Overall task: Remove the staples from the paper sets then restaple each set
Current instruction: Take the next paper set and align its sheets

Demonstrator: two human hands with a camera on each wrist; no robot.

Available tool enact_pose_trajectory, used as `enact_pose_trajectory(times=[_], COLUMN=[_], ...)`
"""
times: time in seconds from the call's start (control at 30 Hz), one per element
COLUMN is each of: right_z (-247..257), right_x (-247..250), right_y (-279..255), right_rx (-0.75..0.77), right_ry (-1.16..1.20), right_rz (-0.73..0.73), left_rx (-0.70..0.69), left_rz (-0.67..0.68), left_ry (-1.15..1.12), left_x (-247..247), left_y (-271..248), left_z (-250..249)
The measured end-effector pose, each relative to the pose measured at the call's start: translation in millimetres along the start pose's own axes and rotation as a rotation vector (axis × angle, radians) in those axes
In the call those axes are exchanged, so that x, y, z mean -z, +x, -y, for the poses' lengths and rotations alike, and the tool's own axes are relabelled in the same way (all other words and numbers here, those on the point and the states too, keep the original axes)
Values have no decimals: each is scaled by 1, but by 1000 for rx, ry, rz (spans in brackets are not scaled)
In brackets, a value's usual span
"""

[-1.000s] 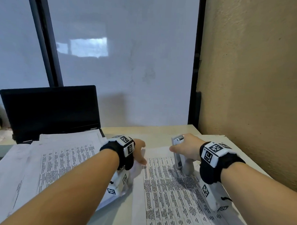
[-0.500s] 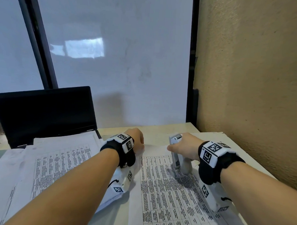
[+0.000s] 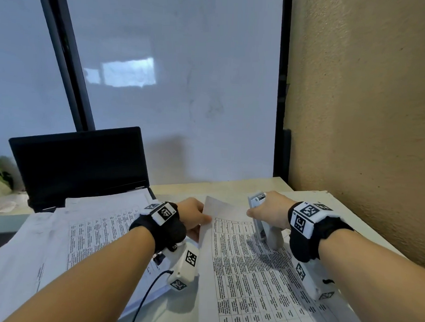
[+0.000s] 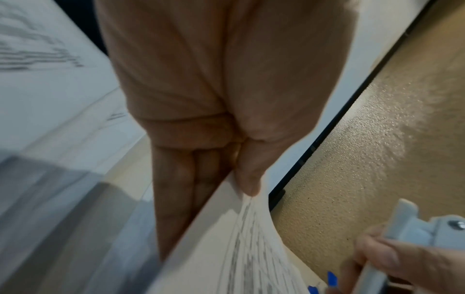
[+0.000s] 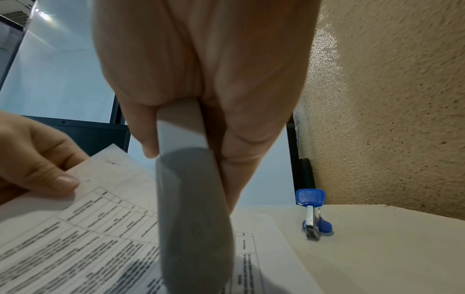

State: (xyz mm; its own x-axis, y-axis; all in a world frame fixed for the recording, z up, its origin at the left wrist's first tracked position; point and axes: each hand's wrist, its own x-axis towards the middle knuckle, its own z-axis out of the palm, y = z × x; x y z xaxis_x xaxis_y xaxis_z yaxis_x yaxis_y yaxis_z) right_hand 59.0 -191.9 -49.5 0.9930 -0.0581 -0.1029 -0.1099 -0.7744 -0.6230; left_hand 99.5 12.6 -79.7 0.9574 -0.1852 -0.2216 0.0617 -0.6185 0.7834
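While my left hand [image 3: 192, 214] pinches the upper left corner of the white printed paper set [image 3: 250, 272] between thumb and fingers, that corner stands lifted off the pale cream desk [image 3: 220, 185] and the rest of the sheets lie flat in front of me. My right hand [image 3: 270, 212] is curled round the grey plastic stapler [image 3: 264, 226], which stands tilted with its lower end on the upper part of the same set. A small blue-handled metal staple remover [image 5: 313, 214] rests on the desk to the right, near the textured tan wall [image 3: 367, 106]. To the left lies another stack of printed papers [image 3: 86, 233], partly over the open black laptop [image 3: 80, 160].
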Motion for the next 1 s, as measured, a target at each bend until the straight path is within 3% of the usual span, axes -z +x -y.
enact_pose_trajectory(times=[0.1,0.23,0.37,0.5,0.67,0.77,0.87,1.0], right_z=[0,-5,4,3,11,38,61,74], right_x=[-3,-13,4,39,60,67,79,83], right_y=[-3,-13,-22,-28,-60,-82,-96,-114], right_rx=[-12,44,6,-2,58,155,246,274], right_ry=[-24,-85,153,331,412,433,507,518], right_rz=[27,100,-4,-259,-164,-187,-281,-296], left_rx=[40,7,-105,-208,-380,-502,-535,-566], left_rz=[30,-87,-219,-380,-596,-756,-922,-922], left_ry=[-66,-64,-95,-294,-465,-379,-289,-328], left_x=[-9,-12,-7,14,42,52,59,49], left_y=[-6,-6,-13,-35,-73,-97,-116,-129], left_z=[7,5,-5,-18,-55,-88,-118,-135])
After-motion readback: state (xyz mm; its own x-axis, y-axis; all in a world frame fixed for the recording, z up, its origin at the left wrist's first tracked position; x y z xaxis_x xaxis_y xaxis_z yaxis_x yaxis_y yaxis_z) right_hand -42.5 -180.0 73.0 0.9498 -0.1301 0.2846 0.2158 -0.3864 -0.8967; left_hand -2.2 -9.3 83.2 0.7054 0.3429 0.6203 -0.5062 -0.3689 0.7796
